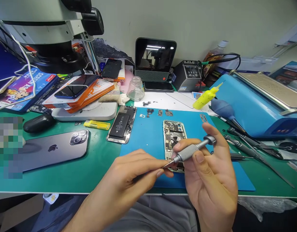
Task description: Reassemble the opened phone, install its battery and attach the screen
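Note:
My right hand [208, 174] grips a silver precision screwdriver [189, 152] by its knurled handle, the round cap near the raised index finger. The thumb and fingers of my left hand [136, 174] are pinched around the screwdriver's thin tip end. Both hands are held above the near edge of the blue mat [143, 154]. Behind them lies an opened phone [170, 135] with its boards bare, partly hidden by my hands. Small phone parts [160, 112] lie in a row on the mat's far side. Left of the mat rests a detached phone part with a black battery [121, 124].
A grey phone [56, 148] and a yellow lighter [97, 125] lie left. A microscope [54, 38] overhangs the back left. A glass jar [136, 88], a yellow bottle [206, 98] and a blue machine [254, 103] stand behind. Tweezers and tools [249, 145] lie right.

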The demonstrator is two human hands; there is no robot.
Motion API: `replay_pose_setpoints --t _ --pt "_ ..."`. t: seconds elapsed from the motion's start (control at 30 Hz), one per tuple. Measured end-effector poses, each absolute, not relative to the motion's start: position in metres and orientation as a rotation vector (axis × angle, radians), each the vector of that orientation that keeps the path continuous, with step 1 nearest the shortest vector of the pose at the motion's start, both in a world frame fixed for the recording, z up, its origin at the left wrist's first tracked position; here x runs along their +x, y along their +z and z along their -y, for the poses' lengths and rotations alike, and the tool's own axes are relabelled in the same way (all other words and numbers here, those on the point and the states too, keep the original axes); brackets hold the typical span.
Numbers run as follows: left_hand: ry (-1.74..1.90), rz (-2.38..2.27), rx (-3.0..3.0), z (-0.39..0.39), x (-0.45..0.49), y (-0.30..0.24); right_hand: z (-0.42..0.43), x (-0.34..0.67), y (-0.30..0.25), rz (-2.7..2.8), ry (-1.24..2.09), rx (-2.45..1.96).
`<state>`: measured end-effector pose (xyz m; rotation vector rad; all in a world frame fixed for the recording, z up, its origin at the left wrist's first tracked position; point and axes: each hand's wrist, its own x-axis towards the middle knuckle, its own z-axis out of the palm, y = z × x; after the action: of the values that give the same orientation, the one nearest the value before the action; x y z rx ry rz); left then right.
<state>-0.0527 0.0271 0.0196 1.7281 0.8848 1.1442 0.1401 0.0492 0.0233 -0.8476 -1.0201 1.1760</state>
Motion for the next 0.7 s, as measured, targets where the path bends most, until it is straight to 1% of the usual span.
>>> replay_pose_setpoints --t 0.7 --pt "1.076 -0.852 1.745 -0.0265 -0.0542 0.0177 -0.0496 0.1376 0.0240 1.022 1.146 -0.856"
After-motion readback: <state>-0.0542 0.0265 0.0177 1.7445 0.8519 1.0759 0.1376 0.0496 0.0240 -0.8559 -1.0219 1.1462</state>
